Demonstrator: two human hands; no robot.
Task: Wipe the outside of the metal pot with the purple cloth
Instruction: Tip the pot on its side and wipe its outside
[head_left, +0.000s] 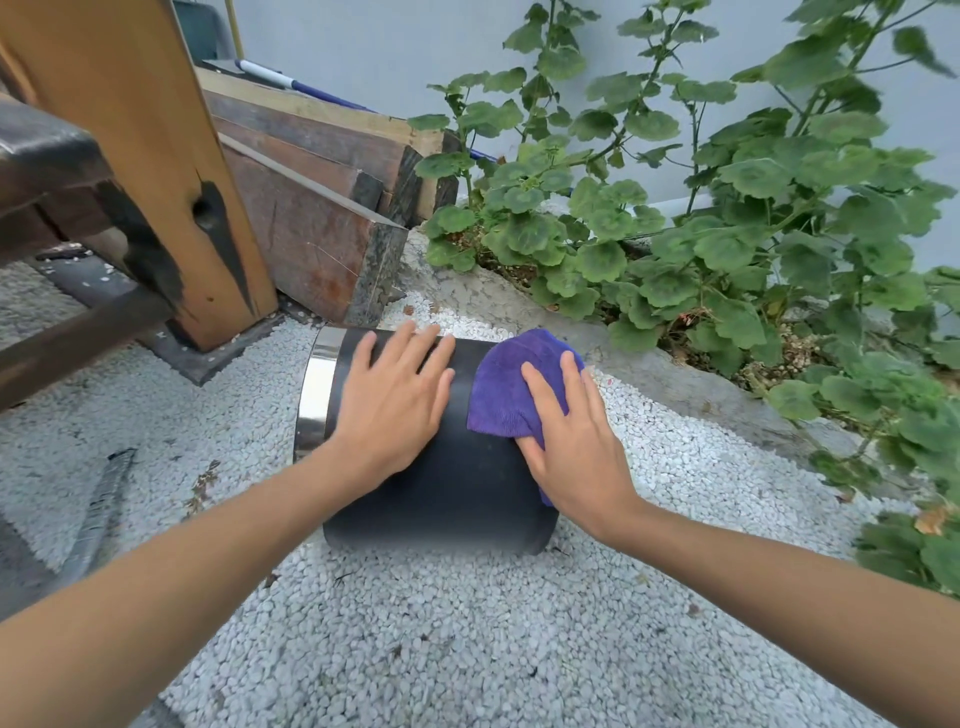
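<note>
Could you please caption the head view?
Left hand steadies metal pot on gravel; right hand presses purple cloth on it.

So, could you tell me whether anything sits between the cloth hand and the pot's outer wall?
Only the purple cloth itself: the right hand presses it flat onto the metal pot, which lies on its side on the gravel. The left hand rests beside it, bare on the wall.

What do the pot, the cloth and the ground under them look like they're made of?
The pot looks like metal: a dull dark body with a shiny, mirror-like band at one end. The cloth looks like soft purple microfibre, with a fuzzy surface and limp folds. The ground is loose small white pebbles.
</note>
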